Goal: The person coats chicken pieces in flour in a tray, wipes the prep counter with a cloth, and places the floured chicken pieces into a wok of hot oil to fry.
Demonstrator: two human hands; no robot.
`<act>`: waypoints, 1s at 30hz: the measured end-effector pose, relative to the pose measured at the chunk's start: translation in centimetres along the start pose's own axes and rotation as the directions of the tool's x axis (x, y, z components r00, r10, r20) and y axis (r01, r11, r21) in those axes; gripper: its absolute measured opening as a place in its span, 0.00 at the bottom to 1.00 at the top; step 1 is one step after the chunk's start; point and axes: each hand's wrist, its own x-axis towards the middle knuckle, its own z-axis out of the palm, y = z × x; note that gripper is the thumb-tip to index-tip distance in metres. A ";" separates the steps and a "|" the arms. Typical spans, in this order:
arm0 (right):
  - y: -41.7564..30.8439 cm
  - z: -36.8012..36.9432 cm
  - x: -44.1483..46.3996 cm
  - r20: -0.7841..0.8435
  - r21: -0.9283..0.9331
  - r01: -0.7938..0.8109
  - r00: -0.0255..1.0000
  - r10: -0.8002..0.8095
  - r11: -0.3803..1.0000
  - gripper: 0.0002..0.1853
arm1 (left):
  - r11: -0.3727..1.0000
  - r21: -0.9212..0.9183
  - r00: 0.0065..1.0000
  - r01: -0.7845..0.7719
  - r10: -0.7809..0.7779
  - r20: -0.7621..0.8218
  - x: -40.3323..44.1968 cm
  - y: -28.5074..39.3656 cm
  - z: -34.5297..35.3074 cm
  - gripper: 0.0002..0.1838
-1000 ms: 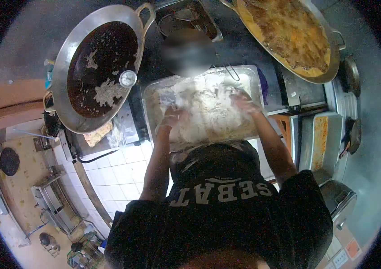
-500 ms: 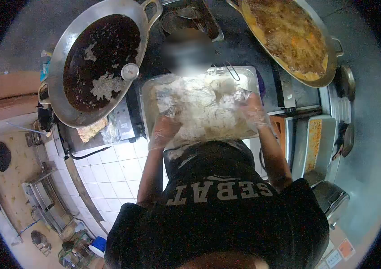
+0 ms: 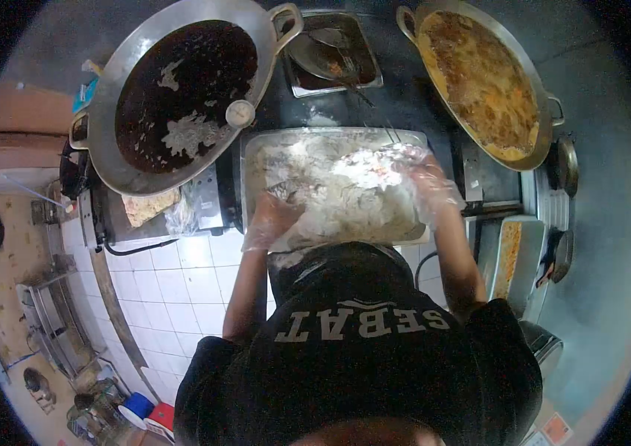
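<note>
Lying across the right half of a shallow rectangular metal tray [image 3: 330,131], a lumpy piece thickly coated in white flour [image 3: 375,167] shows a small pinkish patch through its powder. It looks soft and floppy rather than stiff, and fairly light; its coating is probably dry and loose, easily rubbed off, while anything damp beneath may be slippery. A broad, gentle hold under its thicker middle would likely support it better than a pinch at a thin edge.

At its right end is the right hand [image 3: 433,182], in a loose, clear plastic glove, with its fingers bent toward the piece; glare and flour hide whether they are closed on it. The left hand [image 3: 274,215], gloved likewise, rests at the tray's near left part with its fingers in the pale, clumpy flour [image 3: 345,212]; whether it grips anything, I cannot tell.

Beyond the tray, on the dark counter [image 3: 401,85], sits a smaller rectangular metal pan [image 3: 301,93] holding metal utensils. Farther out to the left is a wide, two-handled silvery pan of dark liquid, a round white-faced dial [image 3: 240,114] at its rim. To the right, another such pan holds golden-brown, frothy contents [image 3: 479,82].
</note>
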 end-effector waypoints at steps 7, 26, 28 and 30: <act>14.1 3.4 8.4 0.167 0.067 0.013 0.986 -0.024 0.998 0.24 | 0.840 0.304 0.842 0.450 -0.512 0.170 -1.7 -8.0 4.7 0.26; 24.2 11.9 11.8 0.660 -0.340 0.277 0.751 0.018 0.899 0.24 | 0.965 0.259 0.552 -0.032 -0.199 0.810 1.3 -10.0 14.2 0.36; 26.5 12.3 13.7 0.557 -0.409 0.103 0.816 0.158 0.907 0.31 | 0.928 0.362 0.510 0.089 -0.355 0.784 2.6 -7.0 12.0 0.38; 25.0 10.8 14.3 0.496 -0.433 0.002 0.836 0.236 0.901 0.36 | 0.902 0.331 0.755 0.278 -0.418 0.505 1.1 -6.7 10.3 0.36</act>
